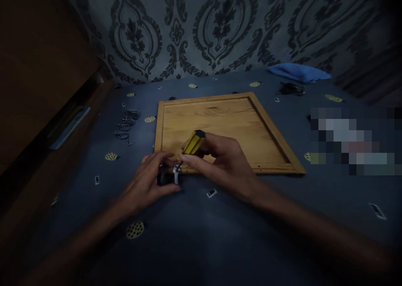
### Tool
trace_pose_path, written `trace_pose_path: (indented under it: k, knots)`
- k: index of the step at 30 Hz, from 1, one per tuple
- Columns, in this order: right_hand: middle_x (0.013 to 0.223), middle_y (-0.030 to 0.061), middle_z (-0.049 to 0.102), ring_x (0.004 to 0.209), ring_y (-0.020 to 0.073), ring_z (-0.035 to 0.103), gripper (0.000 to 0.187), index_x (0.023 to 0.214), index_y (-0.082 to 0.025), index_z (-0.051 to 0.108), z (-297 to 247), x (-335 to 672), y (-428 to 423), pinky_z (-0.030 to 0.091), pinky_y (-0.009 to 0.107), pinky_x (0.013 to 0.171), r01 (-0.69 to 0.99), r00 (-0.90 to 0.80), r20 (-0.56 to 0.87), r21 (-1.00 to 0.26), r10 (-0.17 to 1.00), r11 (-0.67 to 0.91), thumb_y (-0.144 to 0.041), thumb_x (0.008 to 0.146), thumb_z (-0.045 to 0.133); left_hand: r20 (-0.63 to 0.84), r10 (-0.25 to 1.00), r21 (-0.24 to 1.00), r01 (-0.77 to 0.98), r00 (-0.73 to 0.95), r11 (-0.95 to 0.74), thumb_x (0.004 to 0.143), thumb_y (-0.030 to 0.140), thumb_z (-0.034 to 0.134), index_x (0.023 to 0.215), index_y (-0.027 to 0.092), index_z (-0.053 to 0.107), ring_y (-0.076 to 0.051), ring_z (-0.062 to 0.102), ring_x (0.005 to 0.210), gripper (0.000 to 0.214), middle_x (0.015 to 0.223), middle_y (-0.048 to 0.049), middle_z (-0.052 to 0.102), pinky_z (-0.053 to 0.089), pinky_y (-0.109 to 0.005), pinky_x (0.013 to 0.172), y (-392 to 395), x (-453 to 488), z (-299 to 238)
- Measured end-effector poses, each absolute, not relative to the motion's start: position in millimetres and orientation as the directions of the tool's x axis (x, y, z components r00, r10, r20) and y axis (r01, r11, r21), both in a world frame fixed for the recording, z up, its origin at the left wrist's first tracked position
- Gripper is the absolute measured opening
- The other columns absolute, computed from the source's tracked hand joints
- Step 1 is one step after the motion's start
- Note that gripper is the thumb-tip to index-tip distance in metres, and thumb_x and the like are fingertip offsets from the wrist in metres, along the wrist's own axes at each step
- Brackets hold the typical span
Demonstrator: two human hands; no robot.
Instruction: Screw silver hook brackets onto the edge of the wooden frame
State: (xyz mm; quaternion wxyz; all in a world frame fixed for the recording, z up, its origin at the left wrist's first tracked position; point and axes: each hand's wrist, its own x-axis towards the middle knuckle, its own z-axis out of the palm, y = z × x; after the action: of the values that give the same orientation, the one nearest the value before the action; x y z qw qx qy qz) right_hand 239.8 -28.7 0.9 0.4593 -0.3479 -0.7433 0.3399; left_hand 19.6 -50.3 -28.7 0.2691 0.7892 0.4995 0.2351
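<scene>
My right hand (pixel 222 162) grips a screwdriver (pixel 194 142) with a yellow and black handle, its shaft slanting down to the left. The tip meets a small silver metal fitting (pixel 176 176) at the near edge of a framed wooden panel (pixel 213 127). My left hand (pixel 146 177) is curled round a black part (pixel 163 175) beside that fitting, thumb below and fingers above. What kind of part it is, I cannot make out. The panel lies flat, with small dark holes along its near rail.
Several dark metal hooks or clips (pixel 127 122) lie left of the panel. A blue cloth (pixel 300 72) and a small dark item (pixel 290 89) rest at the back right. A wooden cabinet (pixel 40 68) borders the left side, and a patterned wall (pixel 176 30) stands behind.
</scene>
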Motion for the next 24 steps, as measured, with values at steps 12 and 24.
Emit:
trace_pose_path:
  k: [12,24]
  knots:
    - [0.072,-0.0011,0.062,0.064,0.0154,0.063,0.017,0.083,-0.022,0.061,-10,244,-37,0.053,0.028,0.059,0.246,-0.140,0.484,-0.828,0.864,0.504,-0.032,0.094,0.070,0.081,0.908,0.667,0.654,0.411,-0.356,0.078,0.038,0.087,0.131,0.027,0.052,-0.029,0.063,0.116,0.064,0.116,-0.0038,0.073,0.052,-0.046,0.100,-51,19,-29]
    - [0.079,0.0006,0.070,0.067,0.0168,0.070,0.012,0.091,-0.023,0.063,-21,243,-39,0.058,0.029,0.062,0.207,-0.144,0.450,-0.857,0.881,0.472,-0.032,0.096,0.068,0.172,0.879,0.622,0.642,0.445,-0.447,0.080,0.043,0.086,0.133,0.027,0.051,-0.030,0.062,0.115,0.065,0.117,-0.0054,0.073,0.053,-0.045,0.097,-51,16,-36]
